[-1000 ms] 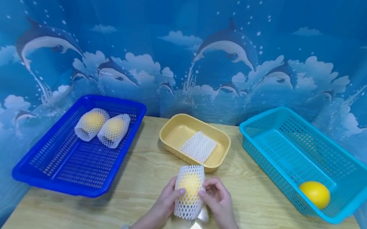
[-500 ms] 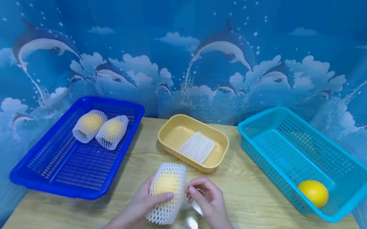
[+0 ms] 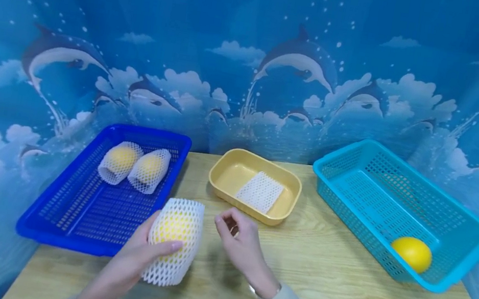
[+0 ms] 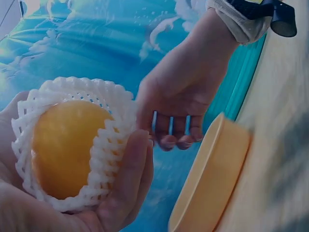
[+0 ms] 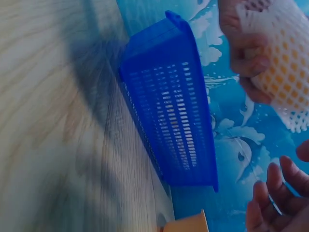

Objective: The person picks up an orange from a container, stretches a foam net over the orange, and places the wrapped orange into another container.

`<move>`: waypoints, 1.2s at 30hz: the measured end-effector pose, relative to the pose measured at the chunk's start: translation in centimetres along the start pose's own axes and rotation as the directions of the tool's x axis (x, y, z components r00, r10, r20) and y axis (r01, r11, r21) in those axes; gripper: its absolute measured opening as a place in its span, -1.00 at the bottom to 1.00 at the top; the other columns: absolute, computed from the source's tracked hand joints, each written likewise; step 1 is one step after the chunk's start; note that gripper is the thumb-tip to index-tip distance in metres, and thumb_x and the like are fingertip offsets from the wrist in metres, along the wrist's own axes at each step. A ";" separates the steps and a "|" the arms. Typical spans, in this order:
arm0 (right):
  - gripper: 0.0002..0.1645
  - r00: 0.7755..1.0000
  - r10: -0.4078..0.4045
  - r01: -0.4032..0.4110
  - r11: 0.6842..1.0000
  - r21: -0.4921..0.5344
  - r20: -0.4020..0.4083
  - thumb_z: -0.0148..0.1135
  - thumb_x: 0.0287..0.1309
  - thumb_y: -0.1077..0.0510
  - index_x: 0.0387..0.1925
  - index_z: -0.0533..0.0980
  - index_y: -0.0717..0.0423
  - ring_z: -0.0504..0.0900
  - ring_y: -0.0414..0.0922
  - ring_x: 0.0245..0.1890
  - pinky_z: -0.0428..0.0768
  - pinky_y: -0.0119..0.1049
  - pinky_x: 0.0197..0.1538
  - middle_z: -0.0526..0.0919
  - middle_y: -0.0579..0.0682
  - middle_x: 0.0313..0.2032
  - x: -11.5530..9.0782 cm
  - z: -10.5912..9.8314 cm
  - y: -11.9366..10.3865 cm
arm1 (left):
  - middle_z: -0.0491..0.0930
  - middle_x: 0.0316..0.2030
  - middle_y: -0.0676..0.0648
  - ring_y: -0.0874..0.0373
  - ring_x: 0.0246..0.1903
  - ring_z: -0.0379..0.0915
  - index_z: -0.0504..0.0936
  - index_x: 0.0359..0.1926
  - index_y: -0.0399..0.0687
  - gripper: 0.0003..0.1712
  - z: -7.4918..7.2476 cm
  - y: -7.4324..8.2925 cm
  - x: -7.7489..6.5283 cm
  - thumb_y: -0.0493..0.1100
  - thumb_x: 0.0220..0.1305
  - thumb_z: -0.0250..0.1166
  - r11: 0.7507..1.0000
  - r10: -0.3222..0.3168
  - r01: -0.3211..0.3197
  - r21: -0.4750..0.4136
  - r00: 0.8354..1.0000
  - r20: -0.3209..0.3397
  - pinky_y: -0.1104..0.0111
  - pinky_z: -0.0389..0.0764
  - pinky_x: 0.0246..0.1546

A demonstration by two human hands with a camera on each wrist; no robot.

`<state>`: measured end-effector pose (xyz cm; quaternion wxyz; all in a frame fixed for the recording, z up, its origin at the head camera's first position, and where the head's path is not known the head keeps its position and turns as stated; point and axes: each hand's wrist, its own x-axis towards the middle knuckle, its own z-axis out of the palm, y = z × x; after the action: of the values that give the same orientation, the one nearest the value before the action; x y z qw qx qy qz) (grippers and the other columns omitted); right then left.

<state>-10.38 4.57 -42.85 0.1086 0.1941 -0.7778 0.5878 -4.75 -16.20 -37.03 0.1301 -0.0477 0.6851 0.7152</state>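
My left hand [image 3: 131, 252] grips a round yellow-orange fruit [image 4: 72, 150] inside a white foam net sleeve [image 3: 173, 266], held above the table near the blue basket's front right corner. The thumb lies across the front of the net. One end of the sleeve gapes and bares the fruit in the left wrist view. My right hand [image 3: 244, 248] is apart from it, in front of the small tan tray [image 3: 225, 196], its fingers loosely bent with nothing between them. In the right wrist view its fingers [image 5: 275, 179] show at the lower right.
A blue basket [image 3: 86, 212] at left holds two fruits in foam nets [image 3: 120, 160]. White foam netting [image 3: 259, 192] lies flat in the tan tray. The turquoise basket [image 3: 382, 191] at right contains one bare yellow fruit [image 3: 412, 254]. A dolphin-print curtain [image 3: 233, 66] hangs behind the table.
The left hand has carried the netted fruit leftward, toward the blue basket. My right hand has come off the net and followed a shorter way left.
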 end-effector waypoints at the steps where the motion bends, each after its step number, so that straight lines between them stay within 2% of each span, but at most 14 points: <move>1: -0.90 1.000 -0.007 0.007 1.000 -0.019 0.003 0.22 0.30 0.20 -0.35 0.60 0.08 0.51 -0.25 -0.49 0.54 -0.39 -0.43 0.58 -0.17 -0.49 0.4 0.6 0.0 | 0.49 0.00 -0.28 -0.04 -0.10 0.54 0.14 0.44 -0.13 -0.09 -0.5 0.2 -0.1 -0.27 0.10 0.37 1.000 0.003 -0.003 0.018 1.000 -0.013 0.11 0.64 -0.11; 4: -0.89 1.000 -0.019 0.019 0.997 -0.076 0.002 0.22 0.30 0.16 -0.37 0.58 0.05 0.50 -0.27 -0.49 0.53 -0.41 -0.42 0.57 -0.19 -0.49 1.4 2.2 0.0 | 0.50 -0.02 -0.25 -0.02 -0.13 0.55 0.12 0.44 -0.13 -0.11 -2.0 0.8 -0.2 -0.28 0.14 0.35 0.998 0.029 -0.026 0.054 0.998 -0.048 0.11 0.66 -0.15; 8: -0.86 0.999 -0.034 0.030 0.982 -0.185 -0.019 0.21 0.29 0.11 -0.41 0.54 0.01 0.50 -0.24 -0.45 0.50 -0.41 -0.37 0.53 -0.18 -0.47 2.7 4.4 -0.2 | 0.53 -0.08 -0.19 0.00 -0.16 0.59 0.07 0.45 -0.19 -0.15 -4.4 1.2 0.2 -0.32 0.20 0.27 0.997 0.062 -0.060 0.040 0.997 -0.055 0.08 0.67 -0.18; 14: -0.79 1.000 -0.019 0.015 0.940 -0.342 -0.007 0.16 0.31 -0.02 -0.34 0.48 0.02 0.47 -0.15 -0.31 0.43 -0.36 -0.25 0.50 -0.12 -0.37 3.9 7.7 -0.7 | 0.57 -0.12 -0.02 0.09 -0.15 0.60 -0.03 0.49 -0.19 -0.18 -8.0 2.3 1.7 -0.23 0.33 0.17 0.999 0.038 -0.038 0.008 0.998 -0.052 0.16 0.66 -0.14; 19: -0.66 0.998 0.025 0.004 0.884 -0.468 0.056 0.03 0.39 -0.18 -0.23 0.39 0.00 0.35 -0.18 -0.26 0.35 -0.36 -0.22 0.39 -0.14 -0.30 4.6 10.1 -1.1 | 0.59 -0.15 0.07 0.16 -0.18 0.60 -0.05 0.50 -0.08 -0.20 -10.8 3.7 2.5 -0.14 0.41 0.17 0.999 0.035 -0.033 0.033 0.997 -0.075 0.20 0.68 -0.20; 21: -0.61 0.996 0.035 0.011 0.848 -0.530 0.077 -0.02 0.39 -0.24 -0.21 0.37 -0.01 0.32 -0.18 -0.25 0.32 -0.36 -0.21 0.36 -0.14 -0.27 4.9 10.9 -1.1 | 0.59 -0.16 0.10 0.19 -0.19 0.60 -0.10 0.52 -0.07 -0.15 -11.8 4.3 2.8 -0.10 0.41 0.19 0.997 0.029 -0.022 0.072 0.995 -0.095 0.22 0.68 -0.22; 23: -0.56 0.995 0.025 0.037 0.793 -0.608 0.094 -0.05 0.38 -0.29 -0.18 0.36 -0.01 0.32 -0.16 -0.24 0.30 -0.35 -0.22 0.35 -0.12 -0.25 5.2 11.6 -1.0 | 0.58 -0.20 0.13 0.22 -0.23 0.60 -0.14 0.53 -0.12 -0.09 -12.9 4.8 3.1 -0.06 0.40 0.22 0.991 0.020 -0.002 0.134 0.991 -0.132 0.25 0.68 -0.24; 26: -0.51 0.994 -0.008 0.087 0.691 -0.718 0.113 -0.07 0.37 -0.32 -0.16 0.36 0.01 0.31 -0.12 -0.25 0.29 -0.32 -0.25 0.37 -0.08 -0.24 5.5 12.4 -0.8 | 0.55 -0.24 0.14 0.27 -0.29 0.58 -0.18 0.52 -0.25 0.00 -14.4 5.4 3.7 0.02 0.38 0.25 0.966 0.003 0.046 0.256 0.982 -0.190 0.29 0.68 -0.26; 29: -0.50 0.992 -0.045 0.122 0.613 -0.780 0.119 -0.05 0.35 -0.32 -0.15 0.37 0.03 0.31 -0.10 -0.28 0.27 -0.30 -0.28 0.37 -0.05 -0.24 5.7 12.9 -0.5 | 0.50 -0.14 0.02 0.31 -0.32 0.55 -0.17 0.49 -0.36 0.06 -15.7 5.5 4.4 0.08 0.34 0.27 0.927 -0.005 0.096 0.363 0.969 -0.245 0.33 0.67 -0.25; 32: -0.52 0.991 -0.051 0.128 0.582 -0.803 0.121 -0.04 0.34 -0.31 -0.17 0.37 0.02 0.31 -0.10 -0.29 0.25 -0.28 -0.29 0.36 -0.05 -0.24 5.8 13.1 -0.3 | 0.41 0.02 -0.21 0.27 -0.29 0.50 -0.13 0.45 -0.44 0.09 -16.7 5.5 5.2 0.11 0.30 0.31 0.882 0.020 0.116 0.456 0.959 -0.282 0.36 0.65 -0.27; 36: -0.52 0.991 -0.037 0.127 0.556 -0.822 0.129 -0.11 0.35 -0.32 -0.19 0.36 0.00 0.30 -0.09 -0.29 0.26 -0.26 -0.27 0.34 -0.05 -0.23 5.8 13.3 0.0 | 0.27 0.11 -0.46 0.00 -0.14 0.40 -0.09 0.38 -0.57 0.12 -18.0 5.2 6.2 0.09 0.24 0.37 0.803 0.094 0.101 0.587 0.951 -0.294 0.39 0.58 -0.29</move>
<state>-14.82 -9.19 -44.31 0.1764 0.1846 -0.9569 0.1383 -14.01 -33.49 -34.51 0.0312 -0.1168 0.8861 0.4474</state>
